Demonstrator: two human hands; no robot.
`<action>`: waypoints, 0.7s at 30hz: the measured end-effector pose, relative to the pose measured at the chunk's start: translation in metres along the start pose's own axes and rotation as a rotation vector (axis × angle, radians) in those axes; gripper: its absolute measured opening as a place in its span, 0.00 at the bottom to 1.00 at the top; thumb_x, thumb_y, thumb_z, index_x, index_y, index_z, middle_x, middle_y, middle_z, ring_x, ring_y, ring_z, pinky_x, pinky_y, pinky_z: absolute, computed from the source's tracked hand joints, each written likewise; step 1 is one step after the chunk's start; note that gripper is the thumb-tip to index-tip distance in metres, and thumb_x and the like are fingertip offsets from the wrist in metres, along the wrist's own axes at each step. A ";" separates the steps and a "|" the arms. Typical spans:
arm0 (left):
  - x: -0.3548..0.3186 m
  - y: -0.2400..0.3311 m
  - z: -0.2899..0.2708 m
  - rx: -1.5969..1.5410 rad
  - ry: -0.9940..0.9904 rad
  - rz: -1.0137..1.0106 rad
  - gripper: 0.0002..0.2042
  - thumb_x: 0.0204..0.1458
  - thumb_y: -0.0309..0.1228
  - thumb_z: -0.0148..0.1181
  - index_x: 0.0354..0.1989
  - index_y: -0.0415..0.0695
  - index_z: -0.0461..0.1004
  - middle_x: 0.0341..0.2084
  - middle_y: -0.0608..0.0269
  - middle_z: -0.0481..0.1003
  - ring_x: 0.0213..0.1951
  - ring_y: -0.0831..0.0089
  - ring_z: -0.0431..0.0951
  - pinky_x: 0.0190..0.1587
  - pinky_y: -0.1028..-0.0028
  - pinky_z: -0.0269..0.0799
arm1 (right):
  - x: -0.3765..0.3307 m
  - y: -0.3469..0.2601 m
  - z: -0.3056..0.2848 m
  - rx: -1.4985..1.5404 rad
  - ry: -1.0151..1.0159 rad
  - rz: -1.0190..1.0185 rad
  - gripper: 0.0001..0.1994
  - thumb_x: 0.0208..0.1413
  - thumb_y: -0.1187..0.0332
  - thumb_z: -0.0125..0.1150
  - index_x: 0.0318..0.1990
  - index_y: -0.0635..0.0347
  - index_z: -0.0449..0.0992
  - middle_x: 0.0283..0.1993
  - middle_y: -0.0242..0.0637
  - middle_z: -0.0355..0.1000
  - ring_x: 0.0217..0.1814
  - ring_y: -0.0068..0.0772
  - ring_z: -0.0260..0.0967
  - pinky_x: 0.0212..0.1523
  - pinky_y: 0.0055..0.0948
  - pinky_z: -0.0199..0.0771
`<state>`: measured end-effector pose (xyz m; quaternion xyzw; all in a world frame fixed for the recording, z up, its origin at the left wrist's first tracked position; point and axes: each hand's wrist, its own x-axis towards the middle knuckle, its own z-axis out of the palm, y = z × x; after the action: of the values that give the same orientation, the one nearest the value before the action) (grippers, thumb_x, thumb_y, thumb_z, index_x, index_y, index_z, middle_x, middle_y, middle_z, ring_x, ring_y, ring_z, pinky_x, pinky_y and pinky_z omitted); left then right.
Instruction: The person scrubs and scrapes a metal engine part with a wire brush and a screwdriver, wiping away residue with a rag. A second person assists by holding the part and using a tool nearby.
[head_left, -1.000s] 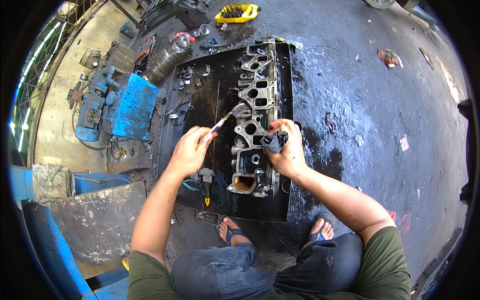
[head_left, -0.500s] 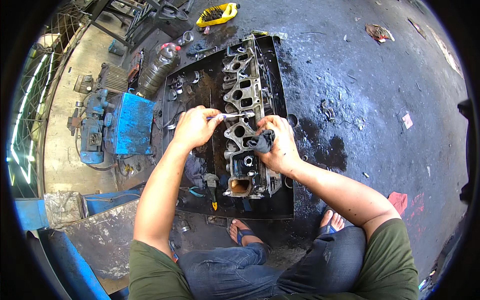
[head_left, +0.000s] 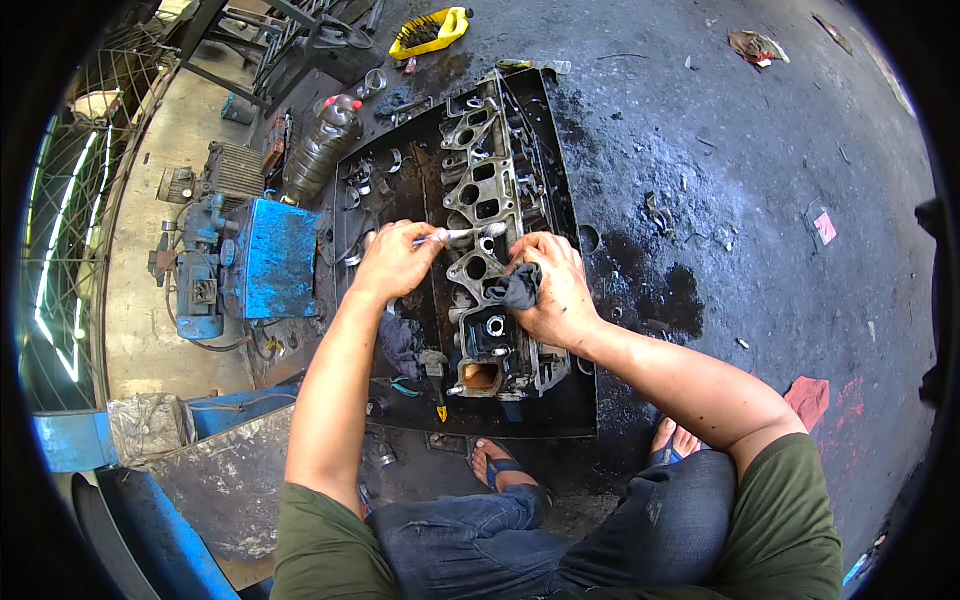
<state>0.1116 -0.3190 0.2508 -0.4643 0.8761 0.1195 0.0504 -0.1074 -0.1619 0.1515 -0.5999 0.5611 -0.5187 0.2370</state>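
A long metal cylinder head (head_left: 485,172) with a row of round and square ports lies lengthwise in front of me. It rests in a shallow black tray (head_left: 548,418). From the left, my left hand (head_left: 392,262) pinches a slim, pale-handled toothbrush (head_left: 458,235), its head end reaching over the middle of the cylinder head; the bristles are hard to make out. My right hand (head_left: 556,292) is closed around a crumpled dark rag (head_left: 517,287) and leans against the part's right side. Some of its fingers are hidden.
Left in the tray are curved bearing shells (head_left: 362,180), a grey cloth (head_left: 402,342) and a yellow-tipped tool (head_left: 438,385). Beyond stand a plastic bottle (head_left: 325,150), a blue machine (head_left: 275,258) and a yellow cut-open container (head_left: 430,35). A red cloth (head_left: 808,402) lies right.
The toothbrush has drawn back slightly to the left across the cylinder head. My right hand keeps its place with the rag. The whole view has shifted a little.
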 end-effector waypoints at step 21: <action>0.011 0.007 0.005 -0.056 0.073 -0.153 0.27 0.55 0.63 0.68 0.36 0.48 0.80 0.32 0.55 0.84 0.44 0.51 0.84 0.58 0.52 0.64 | 0.000 -0.001 -0.002 0.003 -0.059 0.019 0.26 0.39 0.73 0.75 0.49 0.56 0.74 0.58 0.41 0.69 0.66 0.53 0.64 0.67 0.48 0.63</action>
<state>0.0994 -0.3224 0.2452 -0.5351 0.8357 0.1227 0.0146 -0.1082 -0.1608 0.1529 -0.6092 0.5590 -0.4993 0.2591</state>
